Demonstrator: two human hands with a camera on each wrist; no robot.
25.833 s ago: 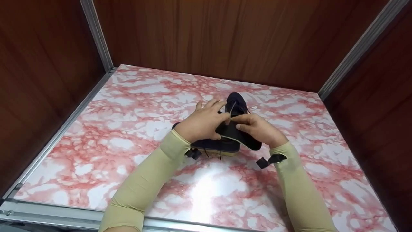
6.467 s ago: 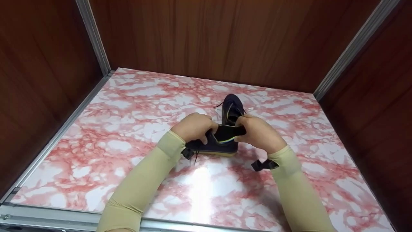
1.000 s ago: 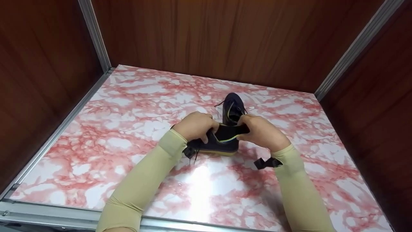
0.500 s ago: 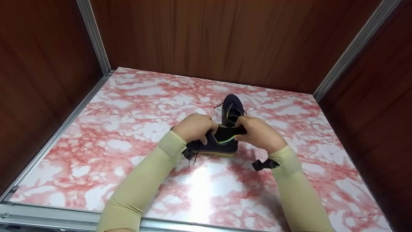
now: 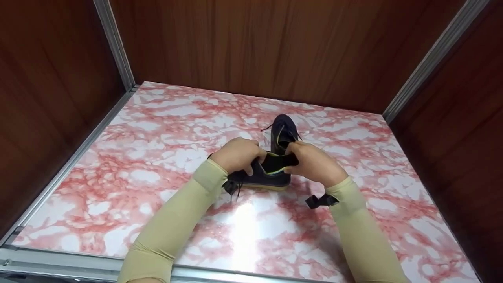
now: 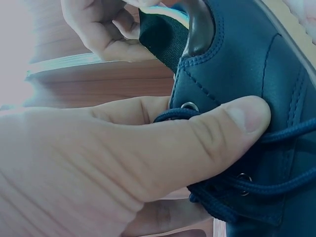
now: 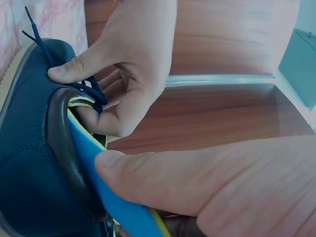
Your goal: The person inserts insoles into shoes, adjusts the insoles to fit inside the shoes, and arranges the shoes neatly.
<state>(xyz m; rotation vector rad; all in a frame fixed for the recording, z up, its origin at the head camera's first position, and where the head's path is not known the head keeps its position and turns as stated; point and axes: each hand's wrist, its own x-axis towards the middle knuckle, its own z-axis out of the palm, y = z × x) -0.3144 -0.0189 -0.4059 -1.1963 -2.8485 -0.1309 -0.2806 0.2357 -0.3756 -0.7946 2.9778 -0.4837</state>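
A dark blue lace-up shoe (image 5: 267, 180) with a tan sole stands sideways on the table, its toe to the left under my left hand (image 5: 238, 155). That hand grips the shoe's front by the laces, thumb on the outer side, as the left wrist view shows. From the shoe's opening sticks an insole (image 5: 278, 161), black on top, with a blue underside (image 7: 91, 153) and yellow edge. My right hand (image 5: 316, 163) pinches the insole's heel end, just above the shoe's padded collar (image 7: 66, 143). The insole's front part is hidden inside the shoe.
A matching shoe (image 5: 283, 125) stands right behind, toe pointing away, laces loose. The red-and-white marbled tabletop (image 5: 177, 129) is enclosed by brown wood-look panels (image 5: 251, 47) at the back and sides. A metal rail (image 5: 63, 259) runs along the front edge.
Earlier, both hands held the insole above the shoes; now its front is inside the near shoe. Over the last second my right hand has edged left, with less insole showing.
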